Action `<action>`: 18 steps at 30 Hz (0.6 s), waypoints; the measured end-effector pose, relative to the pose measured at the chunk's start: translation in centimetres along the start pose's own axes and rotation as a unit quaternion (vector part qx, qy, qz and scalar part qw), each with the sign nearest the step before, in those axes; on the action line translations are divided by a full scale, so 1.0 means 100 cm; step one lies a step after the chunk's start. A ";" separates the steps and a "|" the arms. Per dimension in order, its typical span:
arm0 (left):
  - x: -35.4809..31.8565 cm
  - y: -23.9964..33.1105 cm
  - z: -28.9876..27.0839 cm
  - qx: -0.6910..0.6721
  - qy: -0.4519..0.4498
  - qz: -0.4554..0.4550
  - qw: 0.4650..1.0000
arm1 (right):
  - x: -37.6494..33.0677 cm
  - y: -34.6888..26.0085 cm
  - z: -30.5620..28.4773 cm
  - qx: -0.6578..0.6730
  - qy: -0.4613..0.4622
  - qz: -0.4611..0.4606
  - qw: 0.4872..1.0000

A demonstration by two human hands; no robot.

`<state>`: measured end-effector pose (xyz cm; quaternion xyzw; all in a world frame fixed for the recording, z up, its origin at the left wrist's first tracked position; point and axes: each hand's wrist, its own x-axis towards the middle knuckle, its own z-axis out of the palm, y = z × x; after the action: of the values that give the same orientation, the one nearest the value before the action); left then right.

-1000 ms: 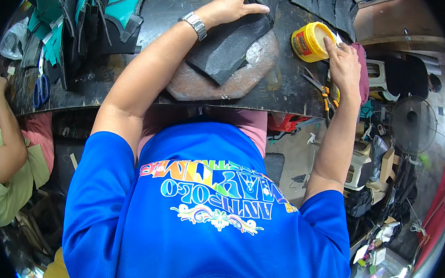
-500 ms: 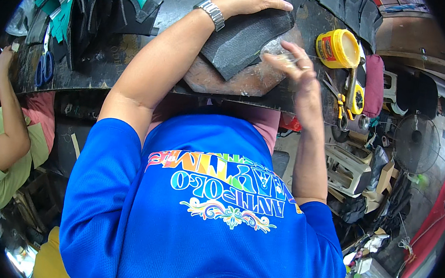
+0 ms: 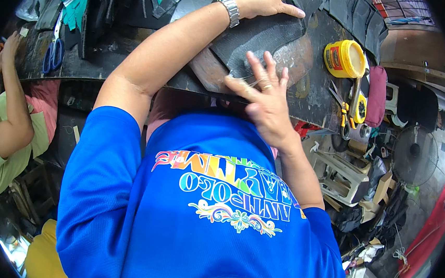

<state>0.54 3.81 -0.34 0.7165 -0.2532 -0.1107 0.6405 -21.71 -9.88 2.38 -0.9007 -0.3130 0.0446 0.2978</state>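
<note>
A black textured sheet piece [image 3: 238, 43] with a curved edge lies over a worn brown board [image 3: 297, 61] on the dark table. Across its far end rests my left hand [image 3: 270, 2], thumb stretched out flat; its other fingertips are partly cut off by the top of the picture. My right hand [image 3: 270, 98] hovers at the near corner of the sheet with fingers spread, wearing a ring. Pale thin strands run between its fingers, and a pale smear covers its index finger. Whether that finger touches the sheet I cannot tell.
Right of the board stand an open yellow tub [image 3: 345, 60] of pale paste, yellow-handled scissors [image 3: 344, 109], a yellow tape measure [image 3: 361, 107] and a maroon roll [image 3: 376, 96]. Blue-handled scissors [image 3: 54, 55] lie at left near black and teal pieces [image 3: 76, 7]. A co-worker's arm [image 3: 16, 107] shows far left.
My right hand has moved left and nearer to me, from the board's right side to the sheet's near corner, fingers spreading. My left hand stays on the sheet. The whole view has shifted slightly.
</note>
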 end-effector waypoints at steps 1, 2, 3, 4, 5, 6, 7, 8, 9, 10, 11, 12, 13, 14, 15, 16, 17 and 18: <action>0.001 -0.002 -0.001 -0.013 0.000 -0.019 1.000 | 0.005 0.003 -0.008 0.077 0.011 -0.008 0.997; 0.002 -0.005 -0.001 -0.027 0.000 -0.038 0.999 | 0.012 0.008 -0.016 0.119 0.028 0.012 0.992; 0.005 -0.009 0.000 -0.041 -0.001 -0.057 0.998 | 0.021 0.013 -0.021 0.180 0.078 -0.015 0.981; 0.006 -0.013 0.003 -0.015 0.048 -0.018 0.999 | 0.030 0.018 -0.022 0.127 0.086 0.010 0.988; 0.009 -0.016 0.006 0.023 0.068 0.003 0.997 | 0.039 0.022 -0.022 0.066 0.095 0.021 0.993; 0.012 -0.018 0.009 0.060 0.088 0.024 0.994 | 0.049 0.027 -0.018 -0.033 0.086 0.040 0.995; 0.015 -0.020 0.009 0.097 0.108 0.045 0.988 | 0.058 0.031 -0.012 -0.139 0.079 0.045 0.986; 0.017 -0.021 0.007 0.073 0.072 0.007 0.995 | 0.063 0.034 -0.008 -0.249 0.046 0.081 0.964; 0.019 -0.020 0.002 0.045 0.014 0.002 0.999 | 0.064 0.036 -0.006 -0.265 0.063 0.046 0.961; 0.019 -0.018 -0.009 0.015 -0.045 -0.004 0.999 | 0.064 0.038 -0.005 -0.287 0.056 0.044 0.955; 0.018 -0.016 -0.017 -0.015 -0.104 -0.011 0.994 | 0.064 0.038 -0.004 -0.310 0.044 0.041 0.949; 0.017 -0.013 -0.022 0.020 -0.074 -0.018 0.997 | 0.062 0.037 -0.004 -0.308 0.046 0.034 0.950; 0.015 -0.009 -0.027 0.104 -0.032 -0.007 0.994 | 0.059 0.035 -0.004 -0.300 0.030 0.032 0.953; 0.014 -0.004 -0.036 0.082 -0.085 -0.045 0.992 | 0.056 0.031 -0.004 -0.293 0.017 0.024 0.956; 0.012 0.001 -0.043 0.059 -0.137 -0.083 0.985 | 0.053 0.027 -0.004 -0.288 0.017 0.006 0.958; 0.008 0.004 -0.045 0.044 -0.119 -0.094 0.987 | 0.051 0.021 0.000 -0.291 -0.007 -0.013 0.957; 0.002 0.005 -0.044 0.029 -0.101 -0.103 0.989 | 0.047 0.014 0.004 -0.276 -0.024 -0.014 0.961; -0.002 0.007 -0.043 0.015 -0.082 -0.113 0.990 | 0.044 0.007 0.007 -0.245 -0.030 -0.023 0.969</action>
<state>2.28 7.63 1.01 0.7385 -0.2240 -0.2374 0.5901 -18.03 -7.37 1.94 -0.9369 -0.3442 -0.0135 0.0594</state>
